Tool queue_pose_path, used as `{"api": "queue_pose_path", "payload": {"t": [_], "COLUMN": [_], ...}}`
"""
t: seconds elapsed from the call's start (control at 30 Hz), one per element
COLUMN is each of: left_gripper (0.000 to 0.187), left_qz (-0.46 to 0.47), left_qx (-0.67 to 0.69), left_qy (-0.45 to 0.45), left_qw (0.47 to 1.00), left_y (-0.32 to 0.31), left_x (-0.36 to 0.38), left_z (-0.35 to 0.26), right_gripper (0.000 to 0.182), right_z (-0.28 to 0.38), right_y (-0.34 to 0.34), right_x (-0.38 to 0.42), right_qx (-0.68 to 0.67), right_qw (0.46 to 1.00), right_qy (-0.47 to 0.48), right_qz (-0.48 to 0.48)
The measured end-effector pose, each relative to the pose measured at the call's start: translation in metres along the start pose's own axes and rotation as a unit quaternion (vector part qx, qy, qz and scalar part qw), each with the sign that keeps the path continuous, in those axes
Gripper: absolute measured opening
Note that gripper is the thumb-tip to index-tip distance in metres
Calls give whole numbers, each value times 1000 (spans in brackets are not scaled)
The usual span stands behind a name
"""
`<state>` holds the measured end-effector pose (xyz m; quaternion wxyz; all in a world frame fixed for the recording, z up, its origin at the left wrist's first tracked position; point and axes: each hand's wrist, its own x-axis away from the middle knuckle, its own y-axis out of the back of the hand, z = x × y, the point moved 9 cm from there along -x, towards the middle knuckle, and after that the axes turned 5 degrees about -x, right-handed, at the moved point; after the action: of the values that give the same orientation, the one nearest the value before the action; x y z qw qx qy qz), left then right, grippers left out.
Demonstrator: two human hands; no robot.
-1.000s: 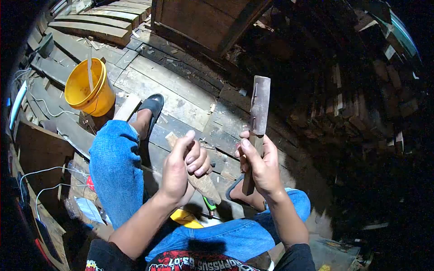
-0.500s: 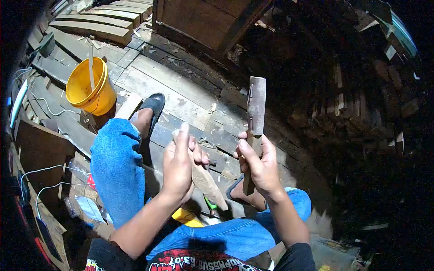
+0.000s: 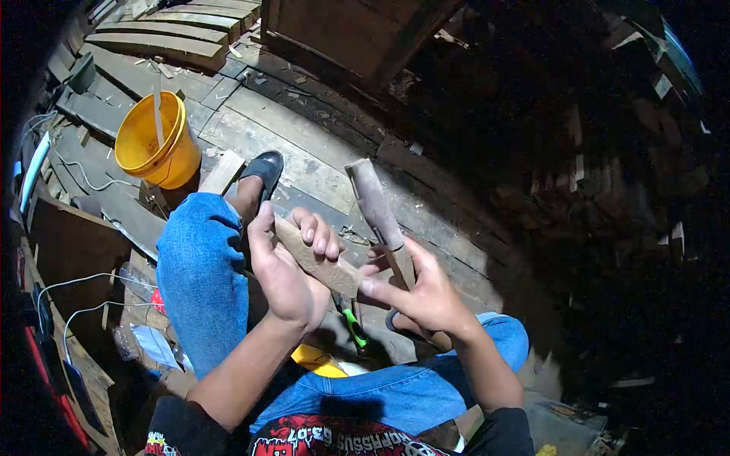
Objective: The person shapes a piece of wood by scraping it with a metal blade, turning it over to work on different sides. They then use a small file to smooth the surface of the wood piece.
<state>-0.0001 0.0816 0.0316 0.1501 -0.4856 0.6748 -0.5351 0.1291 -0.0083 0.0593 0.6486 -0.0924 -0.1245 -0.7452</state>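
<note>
My left hand (image 3: 285,281) is closed around a flat, pale piece of wood (image 3: 319,262), its fingers curled over the upper edge. In my right hand (image 3: 430,300) is a wooden stick with a greyish-brown sheet, apparently sandpaper, wrapped round its upper end (image 3: 376,204); it leans to the upper left. My right thumb touches the near right end of the wood piece. The wrapped end stands beyond the wood piece, apart from it. Below the hands, between my legs, lies a tool with a bright green and black handle (image 3: 353,328).
A yellow bucket (image 3: 185,156) with a thin strip in it stands at the left, beyond my knee. Wooden beams (image 3: 156,49) lie at the upper left. White cables (image 3: 91,281) run along the left side. Stacked timber (image 3: 593,182) sits in shadow at the right. Wood scraps litter the plank floor (image 3: 251,125).
My right hand has moved left to the wood piece, and the wrapped stick has tipped from upright toward the left. My left hand has raised and turned the wood piece toward my right hand.
</note>
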Motion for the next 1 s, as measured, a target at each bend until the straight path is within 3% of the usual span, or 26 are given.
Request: {"api": "queue_pose_path", "payload": {"t": [0.17, 0.27, 0.37, 0.47, 0.57, 0.7, 1.0], "left_gripper": [39, 32, 23, 25, 29, 29, 34], "left_qz": [12, 13, 42, 33, 59, 88, 80], "left_qx": [41, 57, -20, -213, -320, -334, -319], "left_qy": [12, 29, 37, 51, 56, 87, 158], "left_qw": [999, 998, 998, 975, 944, 934, 931], "left_y": [1, 0, -1, -6, -8, -5, -4], "left_x": [0, -2, -2, 1, 0, 1, 8], "left_z": [-3, -2, 2, 8, 14, 29, 41], "right_gripper": [52, 49, 48, 44, 42, 41, 38], "right_z": [12, 27, 43, 49, 56, 61, 58], "right_y": [2, 20, 39, 57, 74, 93, 101], "right_x": [1, 3, 9, 12, 15, 18, 18], "right_qx": [71, 116, 166, 191, 238, 246, 224], "right_qw": [997, 985, 973, 962, 946, 932, 934], "right_qy": [33, 114, 115, 136, 139, 153, 165], "right_qz": [14, -62, -115, -139, -169, -217, -223]}}
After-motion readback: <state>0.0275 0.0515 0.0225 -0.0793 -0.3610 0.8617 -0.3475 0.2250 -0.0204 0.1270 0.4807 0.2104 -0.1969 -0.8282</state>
